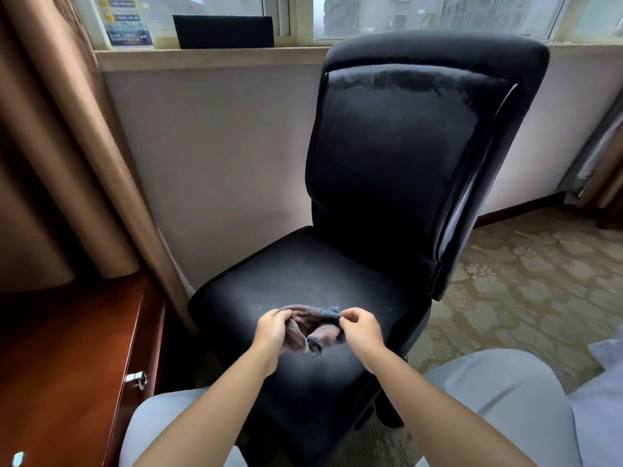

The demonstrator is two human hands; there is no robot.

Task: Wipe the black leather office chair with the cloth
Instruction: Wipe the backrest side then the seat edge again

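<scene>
The black leather office chair (pixel 397 170) faces me, its back upright and its seat low in front. Streaky damp marks show near the top of the backrest. A crumpled brown and grey cloth (pixel 312 326) hangs just above the front of the seat. My left hand (pixel 271 328) grips its left side with curled fingers. My right hand (pixel 360 326) pinches its right edge between thumb and fingers. Both hands are close together over the seat's front middle.
A reddish wooden desk (pixel 67 348) with a metal drawer handle (pixel 136 379) stands at the left. A brown curtain (pixel 67 136) hangs behind it. The windowsill (pixel 209 57) carries a black stand and a card. Patterned carpet (pixel 526 291) lies to the right. My knees in grey trousers are at the bottom.
</scene>
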